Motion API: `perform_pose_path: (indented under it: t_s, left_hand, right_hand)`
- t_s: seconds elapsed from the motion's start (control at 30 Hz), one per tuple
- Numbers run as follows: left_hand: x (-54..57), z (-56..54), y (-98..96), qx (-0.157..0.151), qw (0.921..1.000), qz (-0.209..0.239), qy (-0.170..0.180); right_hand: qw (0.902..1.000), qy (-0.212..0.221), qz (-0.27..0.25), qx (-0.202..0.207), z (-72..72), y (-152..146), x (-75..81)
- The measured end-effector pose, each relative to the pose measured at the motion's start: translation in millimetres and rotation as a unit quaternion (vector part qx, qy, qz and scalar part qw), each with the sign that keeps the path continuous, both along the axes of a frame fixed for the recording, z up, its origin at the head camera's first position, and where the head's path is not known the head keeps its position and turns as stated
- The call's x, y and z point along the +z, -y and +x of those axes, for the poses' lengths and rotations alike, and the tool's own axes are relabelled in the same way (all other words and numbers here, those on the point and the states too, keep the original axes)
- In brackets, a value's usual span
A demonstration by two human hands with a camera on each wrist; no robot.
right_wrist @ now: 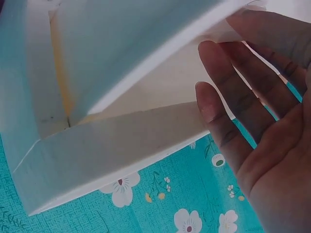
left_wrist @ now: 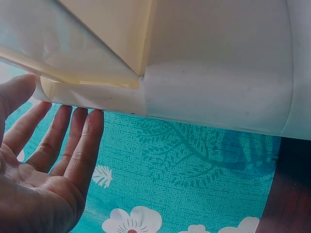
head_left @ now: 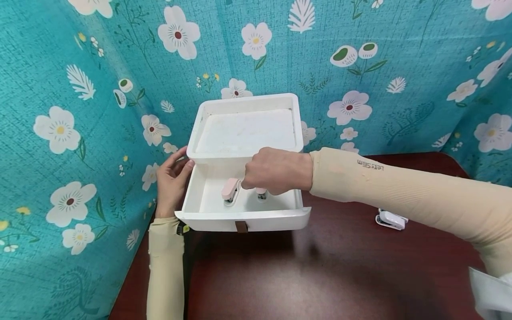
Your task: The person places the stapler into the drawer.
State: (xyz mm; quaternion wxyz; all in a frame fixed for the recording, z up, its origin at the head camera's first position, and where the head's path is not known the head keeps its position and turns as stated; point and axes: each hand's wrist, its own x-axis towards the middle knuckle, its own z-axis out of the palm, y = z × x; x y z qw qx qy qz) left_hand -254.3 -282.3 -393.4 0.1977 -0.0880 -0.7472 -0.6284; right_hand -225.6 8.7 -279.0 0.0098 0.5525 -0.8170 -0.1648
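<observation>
A white box (head_left: 246, 131) stands with its white drawer (head_left: 216, 222) pulled out toward me. My left hand (head_left: 172, 184) rests at the box's left side, where the thumb touches the edge. In the left wrist view its fairly straight fingers (left_wrist: 90, 141) touch the white side wall. My right hand (head_left: 276, 171) is over the drawer, with its back hiding the fingertips. One pink stapler (head_left: 230, 190) lies in the drawer just left of it; a second (head_left: 262, 194) is partly covered below it. In the right wrist view, something pale shows by the thumb, but I cannot tell whether it is held.
A white stapler (head_left: 392, 220) lies on the dark red-brown table (head_left: 340, 275), beneath the right forearm. A brown pull tab (head_left: 242, 226) hangs on the drawer front. Teal floral cloth (head_left: 368, 84) covers the walls behind and to the left, close to the left hand.
</observation>
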Motion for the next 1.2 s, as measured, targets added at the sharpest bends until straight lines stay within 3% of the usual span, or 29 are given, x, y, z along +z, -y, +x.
perform_pose_path:
  t_s: [0.4, 0.63, 0.87, 1.2]
  left_hand:
    - [-0.1, -1.3, 0.1, -0.005, 1.0000, 0.002, -0.008]
    - [0.5, 1.4, -1.2, -0.003, 1.0000, 0.006, -0.001]
    - [-1.0, 0.6, -0.5, -0.001, 1.0000, 0.004, 0.000]
    - [-0.2, 0.6, 0.0, 0.000, 1.0000, 0.006, 0.003]
  right_hand:
    - [0.9972, 0.048, -0.043, -0.038, 1.8, -21.5, 12.2]
    - [0.9964, 0.044, -0.058, -0.043, 4.4, -31.3, 15.8]
    - [0.9919, 0.048, -0.115, -0.023, 9.7, -46.3, 15.0]
    - [0.9851, 0.055, -0.152, -0.057, 17.2, -69.7, 15.6]
